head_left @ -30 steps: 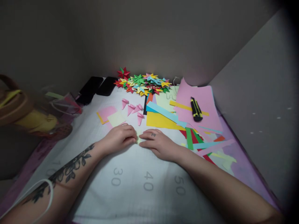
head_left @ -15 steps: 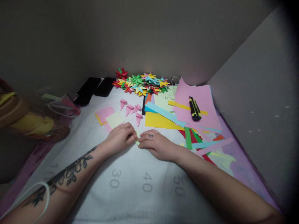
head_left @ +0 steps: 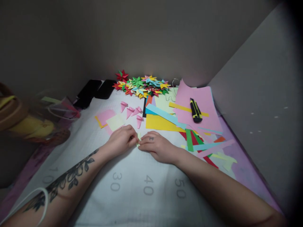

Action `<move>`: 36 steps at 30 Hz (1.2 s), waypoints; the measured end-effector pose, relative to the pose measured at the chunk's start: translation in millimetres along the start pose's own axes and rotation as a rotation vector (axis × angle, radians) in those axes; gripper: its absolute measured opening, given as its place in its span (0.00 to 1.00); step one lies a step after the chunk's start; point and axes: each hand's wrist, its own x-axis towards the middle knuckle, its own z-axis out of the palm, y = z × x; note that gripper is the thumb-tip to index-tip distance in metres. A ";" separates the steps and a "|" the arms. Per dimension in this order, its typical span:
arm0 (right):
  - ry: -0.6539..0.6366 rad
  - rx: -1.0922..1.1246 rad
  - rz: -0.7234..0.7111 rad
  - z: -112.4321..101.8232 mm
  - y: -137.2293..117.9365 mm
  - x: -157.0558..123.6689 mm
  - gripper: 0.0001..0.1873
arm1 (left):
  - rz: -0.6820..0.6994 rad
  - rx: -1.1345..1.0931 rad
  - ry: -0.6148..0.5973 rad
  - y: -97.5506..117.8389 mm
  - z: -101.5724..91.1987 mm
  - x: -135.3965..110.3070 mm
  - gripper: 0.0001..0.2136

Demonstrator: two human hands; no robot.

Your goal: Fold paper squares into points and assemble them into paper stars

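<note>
Between my two hands is a small pale-green piece of paper point(head_left: 139, 136), mostly covered by the fingers. My left hand point(head_left: 123, 137) is closed, its thumb and forefinger pinching the paper's left side. From the other side, the fingers of my right hand point(head_left: 156, 145) press together on the same paper against the white mat point(head_left: 129, 195). Several folded pink paper pieces point(head_left: 130, 112) lie just beyond the hands. Near my left hand are a pale-green paper square point(head_left: 115, 122) and a pink paper square point(head_left: 106, 116).
A pile of colourful paper stars point(head_left: 142, 85) lies at the back. On pink sheets point(head_left: 210, 104) to the right rests a black and yellow utility knife point(head_left: 196, 110). Paper strips point(head_left: 190, 140) are scattered below it. Black phones point(head_left: 105, 89) lie back left. A yellow object point(head_left: 33, 126) is at far left.
Both hands stay at the same spot with the pale-green paper between them. The whole view has shifted very slightly; nothing else visibly differs.
</note>
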 end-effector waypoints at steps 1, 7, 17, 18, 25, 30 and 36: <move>-0.002 0.001 -0.006 0.0 0.2 -0.3 0.16 | -0.003 0.004 0.001 0.1 -0.2 0.1 0.07; -0.032 -0.016 -0.003 0.0 0.1 -0.9 0.17 | -0.008 0.026 0.013 0.8 0.6 0.5 0.07; -0.043 -0.013 -0.005 -0.3 2.2 -2.6 0.14 | -0.018 0.008 0.047 0.0 4.7 1.4 0.08; -0.040 -0.007 -0.008 -0.3 2.3 -2.8 0.14 | -0.019 0.008 0.047 0.0 5.0 1.6 0.08; -0.032 0.017 -0.004 -0.2 2.7 -2.9 0.16 | -0.030 0.024 0.054 1.2 6.4 2.2 0.07; -0.049 -0.001 0.009 -0.6 1.3 -2.7 0.16 | -0.062 0.060 0.065 4.6 6.5 1.6 0.06; -0.081 -0.025 0.026 -4.3 -3.5 -1.8 0.16 | -0.159 0.088 0.120 7.6 7.1 -4.7 0.05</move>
